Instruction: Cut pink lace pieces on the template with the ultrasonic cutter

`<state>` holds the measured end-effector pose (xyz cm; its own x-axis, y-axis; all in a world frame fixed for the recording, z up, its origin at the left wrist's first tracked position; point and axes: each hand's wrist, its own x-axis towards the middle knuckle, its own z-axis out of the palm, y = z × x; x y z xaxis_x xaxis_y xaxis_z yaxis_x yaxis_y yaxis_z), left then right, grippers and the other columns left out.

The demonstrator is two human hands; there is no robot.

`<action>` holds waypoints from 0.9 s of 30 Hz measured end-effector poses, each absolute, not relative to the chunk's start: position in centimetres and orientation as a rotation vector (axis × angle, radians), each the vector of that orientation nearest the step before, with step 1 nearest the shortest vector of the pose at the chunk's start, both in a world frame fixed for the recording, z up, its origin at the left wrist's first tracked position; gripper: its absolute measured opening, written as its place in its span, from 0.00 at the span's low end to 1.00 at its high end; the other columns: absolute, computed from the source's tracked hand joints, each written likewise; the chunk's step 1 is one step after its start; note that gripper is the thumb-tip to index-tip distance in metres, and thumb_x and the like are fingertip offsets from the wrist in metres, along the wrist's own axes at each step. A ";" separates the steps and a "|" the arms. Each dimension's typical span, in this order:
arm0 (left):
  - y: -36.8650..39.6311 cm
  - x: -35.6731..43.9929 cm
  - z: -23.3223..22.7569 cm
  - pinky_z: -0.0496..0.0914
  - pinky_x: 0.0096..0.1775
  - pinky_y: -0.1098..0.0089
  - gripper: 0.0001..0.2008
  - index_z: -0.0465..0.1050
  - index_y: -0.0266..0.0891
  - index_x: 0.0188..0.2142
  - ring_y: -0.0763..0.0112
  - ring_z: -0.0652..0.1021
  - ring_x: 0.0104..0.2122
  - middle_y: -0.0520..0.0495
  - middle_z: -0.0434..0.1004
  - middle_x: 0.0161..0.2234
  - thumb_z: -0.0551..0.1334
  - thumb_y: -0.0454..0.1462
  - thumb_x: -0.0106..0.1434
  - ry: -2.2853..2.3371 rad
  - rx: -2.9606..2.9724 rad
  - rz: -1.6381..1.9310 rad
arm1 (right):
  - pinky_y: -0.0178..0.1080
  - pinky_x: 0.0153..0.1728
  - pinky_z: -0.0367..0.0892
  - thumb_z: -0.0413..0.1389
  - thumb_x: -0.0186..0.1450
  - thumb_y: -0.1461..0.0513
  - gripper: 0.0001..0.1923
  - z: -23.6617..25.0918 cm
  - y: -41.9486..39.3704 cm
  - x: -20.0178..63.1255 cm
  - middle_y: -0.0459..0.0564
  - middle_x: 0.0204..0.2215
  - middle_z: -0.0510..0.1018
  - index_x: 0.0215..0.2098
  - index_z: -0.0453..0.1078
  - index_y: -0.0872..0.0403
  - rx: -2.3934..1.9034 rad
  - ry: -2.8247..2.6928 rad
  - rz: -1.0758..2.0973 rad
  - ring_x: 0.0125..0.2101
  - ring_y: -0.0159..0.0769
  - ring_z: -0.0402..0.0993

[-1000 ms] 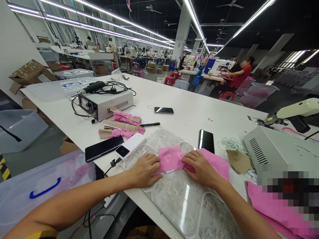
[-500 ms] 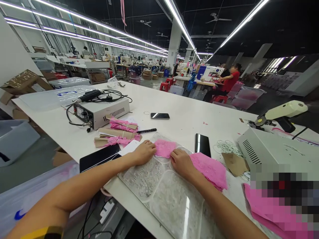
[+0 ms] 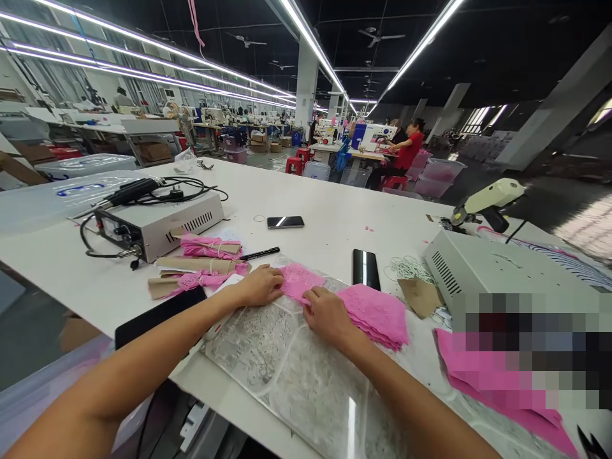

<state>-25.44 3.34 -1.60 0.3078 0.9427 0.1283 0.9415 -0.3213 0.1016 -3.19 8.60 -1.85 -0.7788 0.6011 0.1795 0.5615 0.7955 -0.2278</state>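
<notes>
A small piece of pink lace fabric (image 3: 301, 279) lies on the far part of a clear, blotchy panel (image 3: 315, 389) at the table's near edge. My left hand (image 3: 262, 285) has its fingers curled on the left edge of the lace. At the lower right corner of that piece, my right hand (image 3: 327, 313) is closed, thumb and fingertips pinching the edge. Just right of my right hand rests a stack of pink lace pieces (image 3: 375, 315). Part of the small piece's edges is hidden under my fingers.
Bundled pink lace with brown card (image 3: 210, 247), a black pen (image 3: 261, 253) and a grey control box (image 3: 157, 223) sit left. Two phones lie beyond the panel, one nearer (image 3: 366, 269). White cord (image 3: 411, 269) and a larger grey box (image 3: 511, 268) stand right. A co-worker sits at a sewing machine.
The view has swung to the right, so everything sits further left. The small lace piece has turned slightly, its right side lower, with both hands still at its edges.
</notes>
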 end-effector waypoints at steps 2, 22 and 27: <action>3.4 -25.2 -1.2 0.65 0.50 0.61 0.07 0.73 0.35 0.31 0.60 0.76 0.44 0.40 0.78 0.41 0.60 0.35 0.64 1.794 2.521 0.318 | 0.37 0.38 0.68 0.49 0.66 0.63 0.10 -1.4 9.3 -0.5 0.51 0.39 0.78 0.40 0.72 0.52 -0.958 -2.628 0.288 0.39 0.35 0.74; 11.1 -14.5 -1.1 0.74 0.46 0.60 0.13 0.70 0.36 0.49 0.66 0.76 0.44 0.43 0.73 0.48 0.59 0.41 0.69 1.369 2.392 0.466 | 0.40 0.34 0.67 0.49 0.61 0.53 0.15 -3.7 14.0 9.6 0.49 0.31 0.80 0.29 0.74 0.51 -1.025 -2.350 0.641 0.32 0.39 0.75; 11.3 -13.7 0.6 0.73 0.46 0.60 0.10 0.72 0.35 0.44 0.67 0.76 0.43 0.45 0.75 0.44 0.59 0.40 0.69 1.398 2.420 0.480 | 0.38 0.29 0.64 0.51 0.62 0.50 0.17 -3.5 13.4 9.3 0.48 0.26 0.77 0.27 0.73 0.52 -1.052 -2.313 0.570 0.26 0.36 0.71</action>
